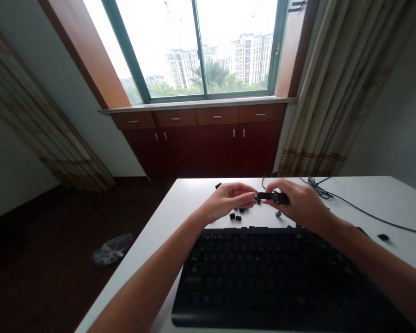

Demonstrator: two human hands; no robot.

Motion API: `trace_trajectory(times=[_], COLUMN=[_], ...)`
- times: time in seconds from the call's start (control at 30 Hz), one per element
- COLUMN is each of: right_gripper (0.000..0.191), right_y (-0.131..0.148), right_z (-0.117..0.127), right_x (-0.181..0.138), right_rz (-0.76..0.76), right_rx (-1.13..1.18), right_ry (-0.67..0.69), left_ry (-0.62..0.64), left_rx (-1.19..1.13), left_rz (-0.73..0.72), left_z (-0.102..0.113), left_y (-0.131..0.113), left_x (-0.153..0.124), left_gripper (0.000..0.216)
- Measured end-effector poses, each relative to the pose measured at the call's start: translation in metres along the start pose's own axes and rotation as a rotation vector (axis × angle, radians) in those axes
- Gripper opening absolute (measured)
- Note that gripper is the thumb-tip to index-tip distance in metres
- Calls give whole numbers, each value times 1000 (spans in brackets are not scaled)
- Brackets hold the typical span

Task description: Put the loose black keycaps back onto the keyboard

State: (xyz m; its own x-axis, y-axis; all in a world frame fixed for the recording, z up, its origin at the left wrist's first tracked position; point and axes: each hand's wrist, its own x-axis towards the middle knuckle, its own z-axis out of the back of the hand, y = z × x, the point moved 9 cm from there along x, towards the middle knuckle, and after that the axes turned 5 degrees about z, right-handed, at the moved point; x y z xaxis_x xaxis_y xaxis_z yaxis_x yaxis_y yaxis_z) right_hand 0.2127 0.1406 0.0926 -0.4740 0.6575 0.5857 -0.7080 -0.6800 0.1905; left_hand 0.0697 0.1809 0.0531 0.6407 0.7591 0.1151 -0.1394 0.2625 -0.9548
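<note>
My right hand (303,203) is closed on a small dark piece (280,198), held above the table just beyond the black keyboard (260,273). A narrow black part (264,196) reaches from it toward my left hand (233,198). The left thumb and fingers pinch together at that part's left end. Its exact kind is too small to make out. Beneath and around the hands lie several loose black keycaps, one keycap (238,218) close to the keyboard's back edge and another keycap (278,214) below my right hand.
The white table (166,226) carries a black cable (367,213), bunched at the back right. A lone keycap (383,237) lies at the right. On the dark floor to the left is a clear plastic bag (112,249). Cabinets (201,148) stand under the window.
</note>
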Motion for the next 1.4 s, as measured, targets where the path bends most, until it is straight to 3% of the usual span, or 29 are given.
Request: trace_trajectory(times=[0.1,0.3,0.57,0.9,1.03,1.17,1.27,1.4], right_gripper=[24,16,23,29,24,15,14,21], right_y=[4,12,11,16,16,-3,-9,4], right_z=[7,11,16,36,50,61,61,53], right_x=[0,2,4,2,-21,-64,-96,-121], right_rz=[7,55,45,23,28,-75,-112,-68], right_rx=[18,117,155,128,192,236,268,320], right_ry=[-26,-20,-30,-58,-3,64,124,174], left_ry=[-103,-284,-154,-98,-109,-127,-142,-209], left_rx=[132,475,833,990,972,920,869,768], left_rz=[-21,-53,-144,-93,-113,-113,-103,-81], left_z=[14,46,36,33,35,39,42,47], left_y=[5,19,21,40,39,42,42,33], left_x=[1,0,24,27,28,28,27,20], left_gripper=[40,28,21,22,21,21,20,19])
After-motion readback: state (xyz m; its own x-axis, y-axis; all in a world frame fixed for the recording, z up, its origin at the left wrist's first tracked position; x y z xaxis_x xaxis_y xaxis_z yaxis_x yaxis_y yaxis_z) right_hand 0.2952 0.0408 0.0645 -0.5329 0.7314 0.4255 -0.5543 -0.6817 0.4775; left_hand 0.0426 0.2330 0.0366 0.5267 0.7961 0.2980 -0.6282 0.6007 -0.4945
